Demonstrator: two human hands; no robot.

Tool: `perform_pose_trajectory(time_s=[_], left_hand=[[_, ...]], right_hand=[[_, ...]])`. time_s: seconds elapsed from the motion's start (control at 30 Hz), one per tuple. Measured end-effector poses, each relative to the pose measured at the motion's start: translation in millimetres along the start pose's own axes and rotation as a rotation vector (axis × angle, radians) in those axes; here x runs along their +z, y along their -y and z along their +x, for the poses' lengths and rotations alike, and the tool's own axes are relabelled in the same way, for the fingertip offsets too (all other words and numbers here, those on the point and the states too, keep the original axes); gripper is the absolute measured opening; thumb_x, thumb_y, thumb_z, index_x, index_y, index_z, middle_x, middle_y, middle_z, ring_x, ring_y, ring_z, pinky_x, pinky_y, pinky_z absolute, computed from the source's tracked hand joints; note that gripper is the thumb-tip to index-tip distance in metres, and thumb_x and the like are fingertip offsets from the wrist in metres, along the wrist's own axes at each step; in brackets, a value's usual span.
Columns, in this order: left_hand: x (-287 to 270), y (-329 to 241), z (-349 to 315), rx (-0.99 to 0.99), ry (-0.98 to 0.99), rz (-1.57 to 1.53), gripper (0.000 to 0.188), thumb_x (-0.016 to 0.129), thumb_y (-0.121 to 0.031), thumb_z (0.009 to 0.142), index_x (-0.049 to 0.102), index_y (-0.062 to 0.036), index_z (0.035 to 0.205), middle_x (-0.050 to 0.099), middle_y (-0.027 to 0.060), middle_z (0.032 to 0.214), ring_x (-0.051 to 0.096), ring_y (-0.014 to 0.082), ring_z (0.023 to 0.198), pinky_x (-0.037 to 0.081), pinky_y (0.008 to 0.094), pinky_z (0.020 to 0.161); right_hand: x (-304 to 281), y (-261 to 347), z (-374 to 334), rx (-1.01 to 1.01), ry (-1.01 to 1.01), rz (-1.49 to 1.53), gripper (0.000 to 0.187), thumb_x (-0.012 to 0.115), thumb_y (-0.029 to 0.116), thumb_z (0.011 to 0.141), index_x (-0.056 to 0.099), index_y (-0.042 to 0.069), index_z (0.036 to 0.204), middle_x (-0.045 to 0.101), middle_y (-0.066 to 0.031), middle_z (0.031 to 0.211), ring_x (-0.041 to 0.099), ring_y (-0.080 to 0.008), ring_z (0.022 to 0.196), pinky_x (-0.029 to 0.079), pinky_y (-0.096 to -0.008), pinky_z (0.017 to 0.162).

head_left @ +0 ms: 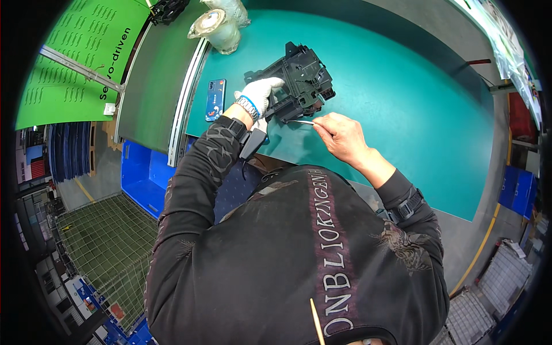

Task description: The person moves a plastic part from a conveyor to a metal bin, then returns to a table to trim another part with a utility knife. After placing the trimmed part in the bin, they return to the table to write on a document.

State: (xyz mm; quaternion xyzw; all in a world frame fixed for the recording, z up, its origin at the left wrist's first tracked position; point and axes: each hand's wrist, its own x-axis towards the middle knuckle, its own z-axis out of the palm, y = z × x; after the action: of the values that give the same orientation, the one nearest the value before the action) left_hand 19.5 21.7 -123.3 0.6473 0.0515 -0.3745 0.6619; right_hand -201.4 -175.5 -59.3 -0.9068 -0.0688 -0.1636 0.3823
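On the green tabletop point(391, 103) lies a black moulded plastic housing point(305, 75) with many ribs and openings. My left hand point(260, 95), in a white glove, grips its left side, the thumb and fingers closed on the edge. My right hand point(343, 137) is bare and pinches a thin silvery tool point(301, 122). The tool points left, and its tip is at the housing's near lower edge. Whether the tip is a blade or a point is too small to tell.
A blue patterned phone point(215, 100) lies left of my left hand. Clear-wrapped rolls point(215, 30) stand at the table's far left corner. Beyond the left edge run a metal rail point(187, 106) and a dark conveyor belt point(158, 75). Below it is a blue bin point(141, 175).
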Motion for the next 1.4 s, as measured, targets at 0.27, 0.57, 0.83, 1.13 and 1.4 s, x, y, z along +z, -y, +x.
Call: perform_pose_trajectory(time_s=[0.27, 0.57, 0.83, 1.13, 1.4], left_hand=[[-3, 2, 2, 0.05, 0.021, 0.141, 0.016, 0.069, -0.02, 0.097, 0.075, -0.0057, 0.103, 0.071, 0.0015, 0.089, 0.066, 0.0127, 0.074, 0.055, 0.0287, 0.067], [-1, -2, -1, 0.119, 0.103, 0.237, 0.027, 0.057, -0.023, 0.105, 0.074, -0.0042, 0.115, 0.074, 0.0031, 0.104, 0.068, 0.0097, 0.091, 0.055, 0.0263, 0.081], [-2, 1, 2, 0.15, 0.124, 0.155, 0.029, 0.051, -0.019, 0.106, 0.073, -0.004, 0.118, 0.075, 0.0041, 0.106, 0.069, 0.01, 0.095, 0.056, 0.0266, 0.085], [3, 2, 12, -0.028, 0.056, -0.097, 0.033, 0.059, -0.026, 0.103, 0.071, -0.0027, 0.122, 0.074, 0.0094, 0.112, 0.07, 0.0182, 0.1, 0.057, 0.0315, 0.087], [-5, 34, 44, 0.208, 0.04, 0.045, 0.033, 0.054, -0.026, 0.105, 0.07, -0.0024, 0.123, 0.074, 0.0105, 0.109, 0.072, 0.0193, 0.096, 0.059, 0.0327, 0.083]], right_hand=[[3, -1, 0, -0.057, -0.015, -0.065, 0.009, 0.074, 0.015, 0.093, 0.073, 0.008, 0.098, 0.069, -0.0064, 0.086, 0.07, -0.0287, 0.079, 0.057, -0.0409, 0.068], [14, -3, -9, 0.264, 0.117, 0.247, 0.017, 0.072, 0.016, 0.098, 0.075, 0.003, 0.107, 0.072, -0.0101, 0.091, 0.069, -0.0269, 0.079, 0.054, -0.0376, 0.07], [24, -4, -22, 0.383, 0.149, 0.566, 0.018, 0.071, 0.017, 0.1, 0.076, 0.001, 0.109, 0.07, -0.0069, 0.091, 0.061, -0.0134, 0.078, 0.05, -0.0306, 0.071], [39, 17, 5, 0.559, -0.054, 0.737, 0.023, 0.078, 0.023, 0.096, 0.074, 0.002, 0.102, 0.063, 0.0043, 0.079, 0.052, -0.0052, 0.072, 0.046, -0.0273, 0.064], [53, 12, 20, 0.537, -0.157, 0.792, 0.02, 0.073, 0.021, 0.099, 0.072, 0.001, 0.101, 0.057, 0.0066, 0.077, 0.048, -0.0041, 0.072, 0.043, -0.0253, 0.064]])
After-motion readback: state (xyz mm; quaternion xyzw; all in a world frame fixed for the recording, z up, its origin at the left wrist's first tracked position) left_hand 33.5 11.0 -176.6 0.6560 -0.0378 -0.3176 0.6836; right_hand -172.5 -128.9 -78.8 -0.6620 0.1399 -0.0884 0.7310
